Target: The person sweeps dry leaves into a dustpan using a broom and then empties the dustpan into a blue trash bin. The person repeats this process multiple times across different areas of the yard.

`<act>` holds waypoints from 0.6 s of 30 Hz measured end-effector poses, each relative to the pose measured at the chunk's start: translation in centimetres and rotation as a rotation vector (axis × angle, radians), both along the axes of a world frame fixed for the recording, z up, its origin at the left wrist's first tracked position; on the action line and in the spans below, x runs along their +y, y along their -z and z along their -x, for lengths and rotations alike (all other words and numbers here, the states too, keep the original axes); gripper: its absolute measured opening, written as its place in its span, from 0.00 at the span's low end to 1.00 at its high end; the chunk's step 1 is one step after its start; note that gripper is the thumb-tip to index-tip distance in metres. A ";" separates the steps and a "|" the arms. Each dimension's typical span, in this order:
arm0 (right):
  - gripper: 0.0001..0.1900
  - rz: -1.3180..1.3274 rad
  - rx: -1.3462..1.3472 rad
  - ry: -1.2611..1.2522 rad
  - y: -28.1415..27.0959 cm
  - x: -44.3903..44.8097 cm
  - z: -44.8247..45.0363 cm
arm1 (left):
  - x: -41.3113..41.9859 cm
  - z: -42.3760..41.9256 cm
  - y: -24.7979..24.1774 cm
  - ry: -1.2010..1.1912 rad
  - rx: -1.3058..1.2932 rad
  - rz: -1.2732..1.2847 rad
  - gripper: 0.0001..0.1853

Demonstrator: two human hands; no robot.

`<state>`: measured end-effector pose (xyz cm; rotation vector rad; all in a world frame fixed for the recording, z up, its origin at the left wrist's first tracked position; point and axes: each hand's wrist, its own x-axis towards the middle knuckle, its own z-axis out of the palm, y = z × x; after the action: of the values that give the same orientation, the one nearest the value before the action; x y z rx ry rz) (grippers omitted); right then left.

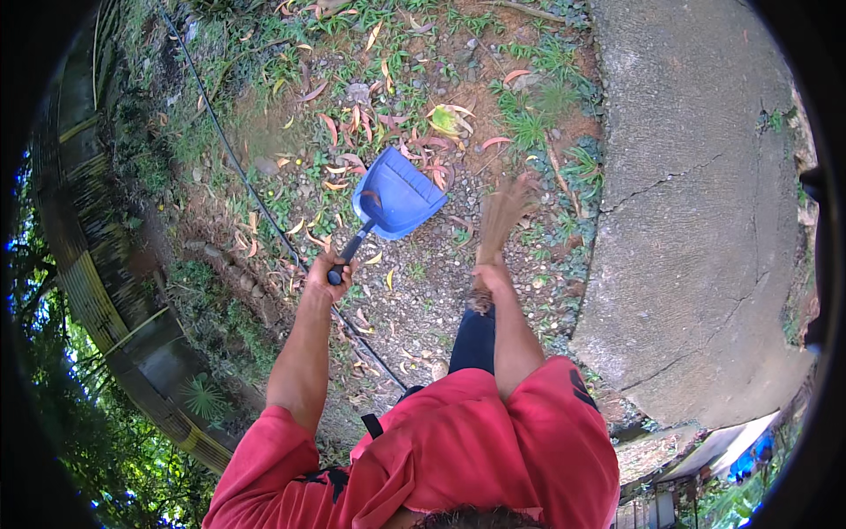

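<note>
My left hand point(324, 272) grips the dark handle of a blue plastic dustpan point(404, 198). The pan lies just over the ground with its ribbed lip facing away from me, and one curled dry leaf rests inside. In my right hand point(492, 274) is a short hand broom of brown bristles point(503, 218), held around its bound stem. Its splayed tips look blurred and point away from me, right of the pan. Fallen reddish leaves point(433, 142) lie beyond the pan's lip, close to a yellow-green withered leaf clump point(449, 122).
A cracked concrete slab point(687, 198) runs along the right. On the left, a black hose or cable point(228, 145) crosses the gravelly, weedy ground. Farther left are a row of stones point(228, 264) and a road with yellow markings point(99, 297).
</note>
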<state>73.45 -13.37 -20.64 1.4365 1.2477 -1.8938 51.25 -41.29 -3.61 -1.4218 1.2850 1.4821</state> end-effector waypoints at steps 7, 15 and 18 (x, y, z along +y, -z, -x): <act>0.56 0.170 0.207 -0.419 -2.8 -2.9 -2.7 | -1.1 1.1 -0.9 -0.073 0.011 -0.002 0.19; 0.46 -0.023 0.095 -0.063 -1.1 3.7 3.8 | -6.7 0.9 -3.5 -0.136 0.115 -0.113 0.20; 0.50 -0.193 0.059 -0.481 1.1 -1.9 8.3 | -7.3 0.5 -1.8 -0.165 0.072 -0.092 0.21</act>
<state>65.11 -15.32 -21.69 1.0452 1.6659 -1.5300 50.79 -48.60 -1.76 -1.4547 1.1495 1.6938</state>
